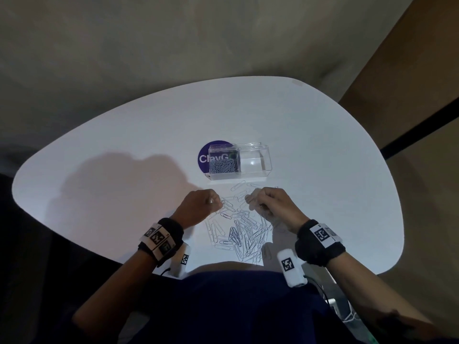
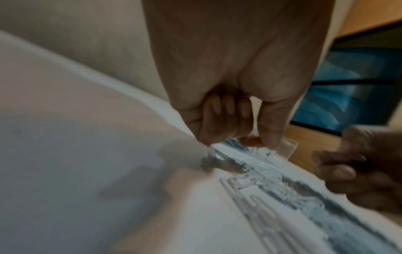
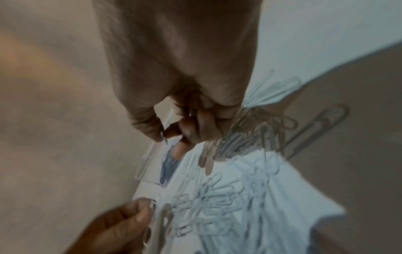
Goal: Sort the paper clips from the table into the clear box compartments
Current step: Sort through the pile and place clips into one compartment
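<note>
A clear box [image 1: 267, 160] with two compartments stands on the white table [image 1: 124, 145]. Small bluish clips [image 1: 223, 166] fill its left compartment; the right one looks bare. A heap of paper clips [image 1: 243, 229], large pale and small bluish, lies between my hands. My left hand [image 1: 217, 202] is curled at the heap's left edge, fingertips [image 2: 268, 141] down on the table, pinching a clip. My right hand [image 1: 250, 201] hovers blurred over the heap's far side, thumb and forefinger [image 3: 152, 130] pinching a small clip [image 3: 163, 136].
A round purple sticker [image 1: 205, 157] lies under the box's left end. Loose clips [image 1: 238, 187] reach almost to the box's front. The table's near edge runs just behind my wrists, with cables [image 1: 347, 316] hanging at the lower right.
</note>
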Motion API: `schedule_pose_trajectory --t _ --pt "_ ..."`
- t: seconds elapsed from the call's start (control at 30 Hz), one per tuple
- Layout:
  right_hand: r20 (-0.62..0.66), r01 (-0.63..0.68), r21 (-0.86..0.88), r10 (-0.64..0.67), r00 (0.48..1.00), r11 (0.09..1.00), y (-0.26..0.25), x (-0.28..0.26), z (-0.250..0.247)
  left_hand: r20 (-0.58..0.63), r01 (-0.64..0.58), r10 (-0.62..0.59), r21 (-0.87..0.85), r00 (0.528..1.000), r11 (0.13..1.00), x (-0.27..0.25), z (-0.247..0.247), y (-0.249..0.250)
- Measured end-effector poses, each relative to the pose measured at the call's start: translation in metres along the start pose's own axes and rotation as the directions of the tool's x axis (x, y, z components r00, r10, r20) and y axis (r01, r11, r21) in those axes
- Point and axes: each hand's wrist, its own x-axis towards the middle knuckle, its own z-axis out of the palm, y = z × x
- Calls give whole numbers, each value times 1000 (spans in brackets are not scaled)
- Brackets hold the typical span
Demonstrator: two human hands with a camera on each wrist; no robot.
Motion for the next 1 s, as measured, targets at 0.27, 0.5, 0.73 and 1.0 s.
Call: schedule_pose_trajectory --t 0.27,0.5,0.73,1.0 --pt "85 -53 196 36 996 979 -2 0 -2 -38 -57 65 171 997 984 -3 1 0" --pt "122 -116 157 97 988 981 -2 -1 4 77 -259 248 343 966 903 -11 7 5" --pt "-34 -140 149 146 989 979 -6 1 2 161 -354 316 484 935 800 -10 18 9" --pt "157 209 -545 -146 977 812 -5 -16 -32 176 -435 402 483 898 760 -8 20 4"
